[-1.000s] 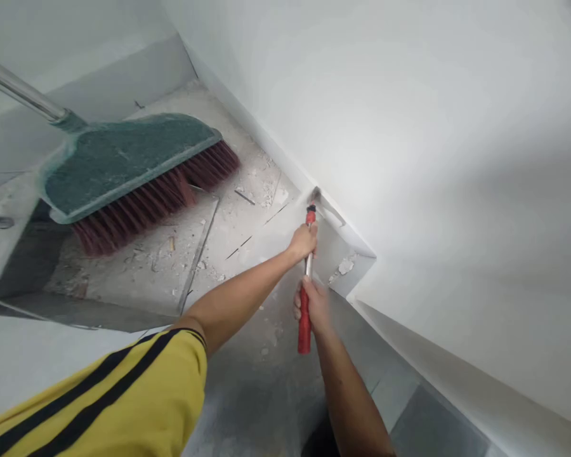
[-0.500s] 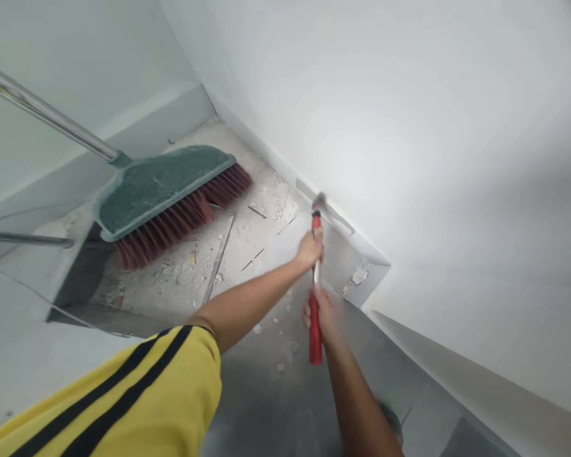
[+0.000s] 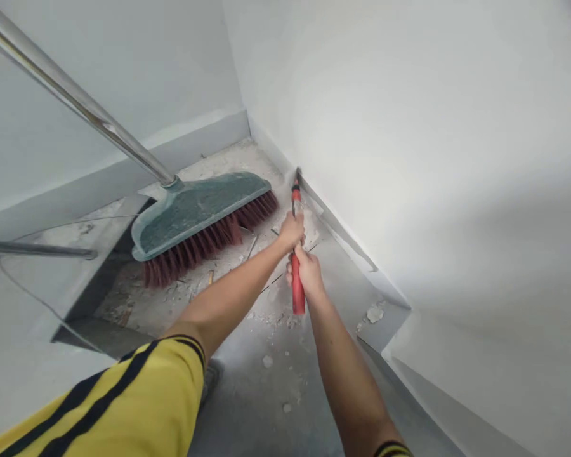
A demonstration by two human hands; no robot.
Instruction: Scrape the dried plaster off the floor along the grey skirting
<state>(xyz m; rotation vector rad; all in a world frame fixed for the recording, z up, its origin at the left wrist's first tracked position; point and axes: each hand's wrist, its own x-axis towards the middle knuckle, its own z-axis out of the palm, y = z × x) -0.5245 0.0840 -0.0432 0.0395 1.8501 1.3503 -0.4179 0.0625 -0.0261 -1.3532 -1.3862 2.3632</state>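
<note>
Head view: both hands clench a red-handled scraper (image 3: pixel 297 279), left hand (image 3: pixel 292 230) high on the shaft, right hand (image 3: pixel 306 273) on the grip. Its blade end meets the grey skirting (image 3: pixel 342 231) at the wall's foot, toward 12 o'clock. Scraping appears under way; the next stroke likely needs firm forward pressure. At 10 o'clock a teal broom (image 3: pixel 197 212) with stiff red bristles rests on the dusty, chip-strewn floor (image 3: pixel 266 387).

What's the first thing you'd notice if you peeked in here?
Probably the big broom with reddish bristles, resting on the dusty floor at the left. Then the red-handled tool in the middle, gripped by the left hand and right hand, its tip at the foot of the white wall.
</note>
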